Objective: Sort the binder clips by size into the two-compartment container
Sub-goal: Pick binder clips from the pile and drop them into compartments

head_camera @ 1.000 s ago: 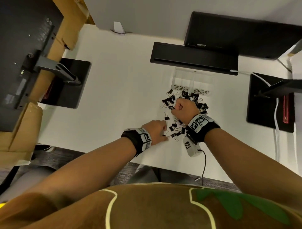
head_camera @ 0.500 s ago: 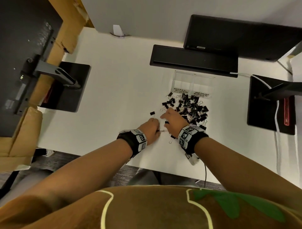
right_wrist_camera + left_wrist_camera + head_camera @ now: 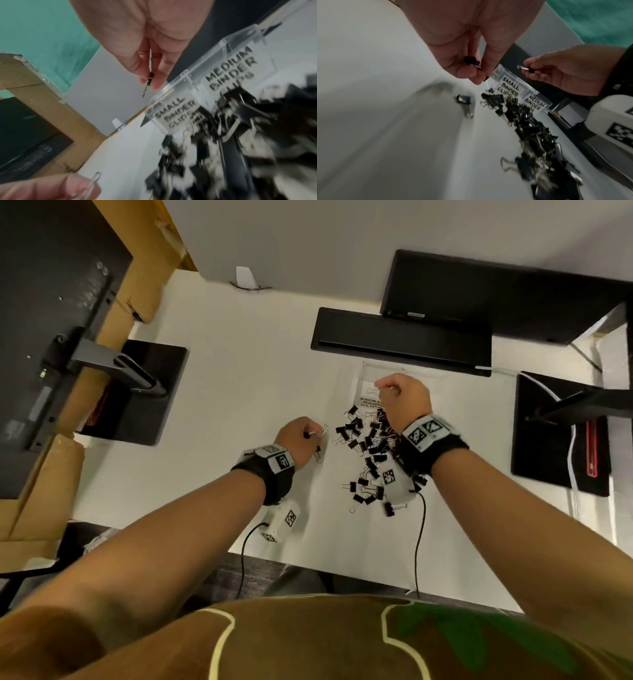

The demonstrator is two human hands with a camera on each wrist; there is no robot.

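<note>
my right hand (image 3: 404, 397) is up over the clear container (image 3: 520, 86), fingers curled, pinching one small binder clip (image 3: 149, 79) between thumb and fingertips, its wire handle poking out past them. it hangs just above the near-left corner, over the compartment labelled small binder clips (image 3: 175, 115); the one beside it reads medium binder clips (image 3: 231, 67). my left hand (image 3: 301, 440) sits lower on the white desk (image 3: 222, 422), left of the pile, fingers curled around another small clip (image 3: 471, 61), with silver wire loops showing at my fingertips. a lone clip (image 3: 464, 100) lies flat on the desk just under that hand, apart from the rest. the pile of black clips (image 3: 370, 450) spreads from the front of the container back toward me, between my two wrists. whether anything lies inside the compartments, i can't tell. a black keyboard (image 3: 400, 340) lies just behind the container, monitor stands (image 3: 561, 436) off to either side.
</note>
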